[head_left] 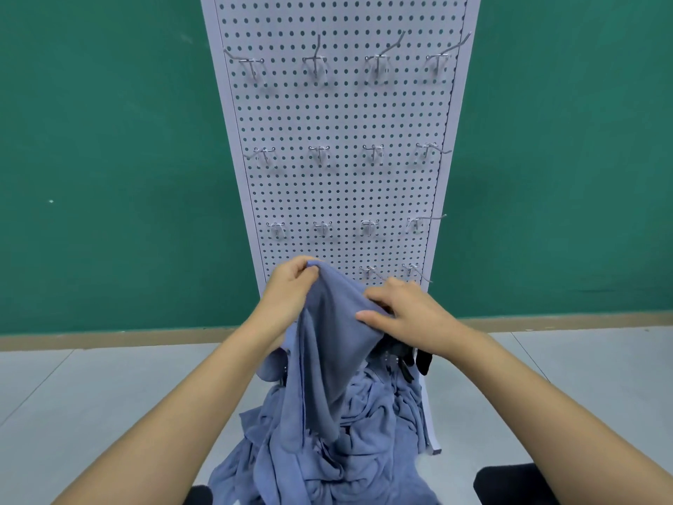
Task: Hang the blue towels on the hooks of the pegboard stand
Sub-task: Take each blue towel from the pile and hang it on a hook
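Observation:
A blue towel (329, 333) is lifted in front of the white pegboard stand (342, 118). My left hand (289, 286) pinches its top corner, and my right hand (408, 311) grips the fabric a little lower on the right. The towel's lower part hangs down into a heap of blue towels (346, 442) at the foot of the stand. Rows of bare metal hooks (319, 154) stick out of the board, and the lowest row (369, 271) is just above and behind my right hand.
A green wall (109, 158) stands behind the board, with a tan baseboard and a pale grey floor (91, 395) below. A dark object (422, 360) shows behind the towel under my right hand. Dark shapes (510, 482) sit at the bottom edge.

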Available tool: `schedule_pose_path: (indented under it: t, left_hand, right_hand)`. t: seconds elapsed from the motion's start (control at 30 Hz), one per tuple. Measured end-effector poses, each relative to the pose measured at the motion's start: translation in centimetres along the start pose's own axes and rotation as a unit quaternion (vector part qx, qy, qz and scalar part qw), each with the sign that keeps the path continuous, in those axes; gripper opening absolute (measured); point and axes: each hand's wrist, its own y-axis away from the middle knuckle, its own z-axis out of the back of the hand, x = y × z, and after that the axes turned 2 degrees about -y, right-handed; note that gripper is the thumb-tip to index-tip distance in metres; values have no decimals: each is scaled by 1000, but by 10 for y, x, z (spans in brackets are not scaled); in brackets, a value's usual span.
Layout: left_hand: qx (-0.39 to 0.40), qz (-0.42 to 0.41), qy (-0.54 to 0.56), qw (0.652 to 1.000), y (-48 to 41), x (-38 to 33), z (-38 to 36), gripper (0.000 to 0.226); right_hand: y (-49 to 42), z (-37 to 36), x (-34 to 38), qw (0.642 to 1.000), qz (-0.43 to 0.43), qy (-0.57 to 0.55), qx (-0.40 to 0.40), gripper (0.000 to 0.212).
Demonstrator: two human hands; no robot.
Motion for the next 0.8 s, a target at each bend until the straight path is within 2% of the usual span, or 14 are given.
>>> schedule_pose_path:
  t: [0.07,0.17,0.27,0.37,0.4,0.47,0.5,0.6,0.67,0.73,0.8]
  left_hand:
    - [-35,4,15,999,-7,2,12,25]
    - [-27,0,19,999,-7,2,13,27]
    - [32,-8,46,998,3,-5,2,29]
    - [106,-20,50,993,10,-10,-5,27]
    - [120,-22,50,991,11,-10,-6,27]
    - [123,-17,49,991,11,-9,-6,26]
    - [119,-12,47,992,10,-7,-5,26]
    - [141,-24,19,990,8,-3,0,11]
    - [154,-37,-30,987,9,2,-1,13]
    - [122,-45,-53,990,10,7,-7,13]
    - [61,-42,-63,995,9,10,-12,10]
  right_hand:
    - [0,5,-8,997,11,68,-26,35]
    - [0,10,-17,994,13,29,-102,32]
    - [-1,7,-15,985,18,-23,-171,33]
    - [0,9,-8,983,-2,-89,-163,68]
    - [-1,10,-10,986,-18,-86,-143,70]
    - [-2,11,-15,990,-44,-86,-105,39]
    - [-3,11,-17,988,-58,-100,-102,31]
    - [-1,11,-17,982,-69,-143,-105,26]
    - [-1,10,-10,982,-55,-155,-96,20]
    - [0,8,-8,982,-60,-162,-82,16]
    - [0,7,-12,987,-76,-121,-77,18]
